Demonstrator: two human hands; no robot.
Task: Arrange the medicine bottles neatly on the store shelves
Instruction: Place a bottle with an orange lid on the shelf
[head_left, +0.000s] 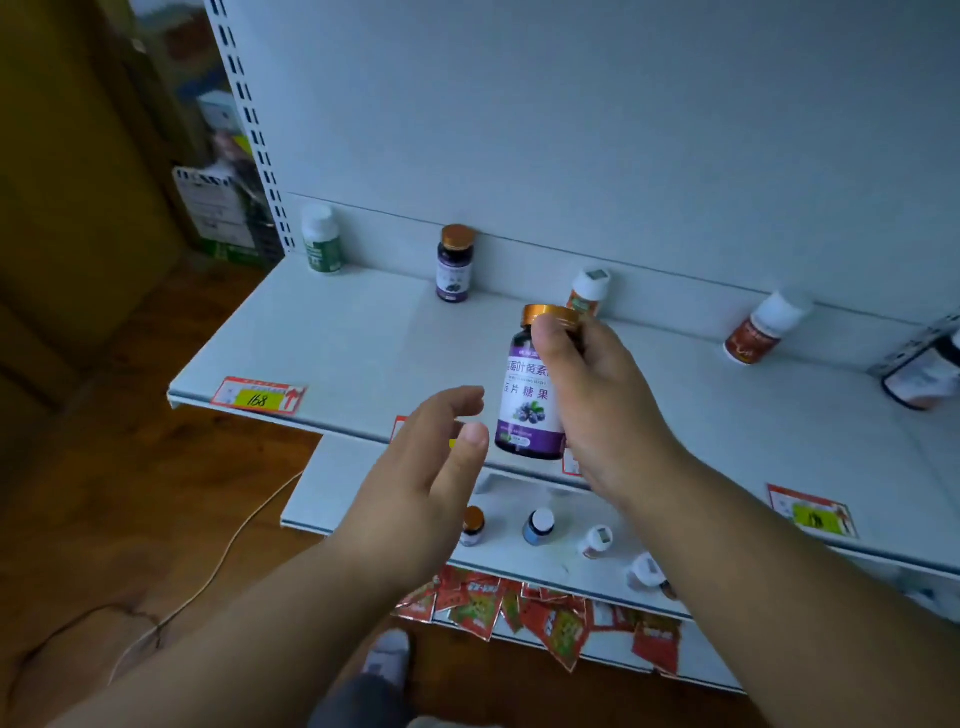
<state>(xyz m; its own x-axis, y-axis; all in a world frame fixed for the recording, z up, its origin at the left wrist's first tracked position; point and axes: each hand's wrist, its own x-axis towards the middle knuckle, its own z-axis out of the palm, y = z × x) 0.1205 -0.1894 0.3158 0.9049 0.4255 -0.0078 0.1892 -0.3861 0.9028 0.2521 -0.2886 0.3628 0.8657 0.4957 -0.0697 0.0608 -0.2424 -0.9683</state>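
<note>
We note the right hand (597, 400) with fingers curled round a purple-labelled bottle (527, 395), held upright above the upper shelf (337, 353). The left hand (431, 467) hovers just beside it, fingers relaxed, holding nothing. A matching bottle (455, 264) stands at the shelf's back.

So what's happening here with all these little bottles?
A person is stocking a white store shelf. Their right hand holds a purple-labelled bottle with a gold cap upright in the air above the shelf's front edge, while the left hand hovers open beside it, touching nothing. Along the back of the shelf stand a matching purple bottle, a green-labelled white bottle and two white-capped orange bottles. More small bottles sit on the shelf below.
</note>
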